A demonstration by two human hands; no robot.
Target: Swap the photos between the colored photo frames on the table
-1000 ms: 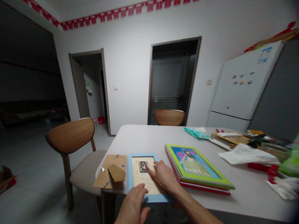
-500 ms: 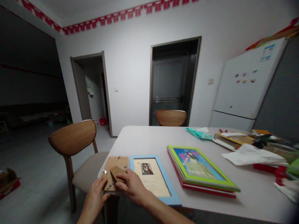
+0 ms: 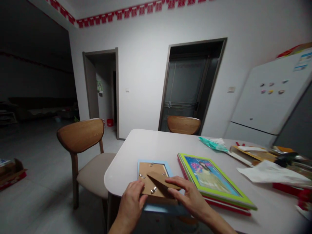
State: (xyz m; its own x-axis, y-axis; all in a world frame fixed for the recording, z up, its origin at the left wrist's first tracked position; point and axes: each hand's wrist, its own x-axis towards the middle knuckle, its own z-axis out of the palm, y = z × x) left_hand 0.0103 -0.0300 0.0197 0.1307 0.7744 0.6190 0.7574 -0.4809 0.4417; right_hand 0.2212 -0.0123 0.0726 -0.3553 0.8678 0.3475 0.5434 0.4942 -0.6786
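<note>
A light blue picture frame lies flat near the front edge of the white table. A brown backing board with metal clips and a fold-out stand rests on top of the frame. My left hand grips the board's near left edge with curled fingers. My right hand lies on the board's right side, fingers over the stand. Right of them sits a stack of frames, the top one green with a picture of a figure in a dress.
A wooden chair stands at the table's left, another chair at the far side. Papers, a teal bag and clutter cover the right end of the table. A white fridge stands at the right. Two doorways open behind.
The backing board has gone from the table beside the blue frame onto the frame, covering the photo. Both hands moved right with it. The view has shifted left.
</note>
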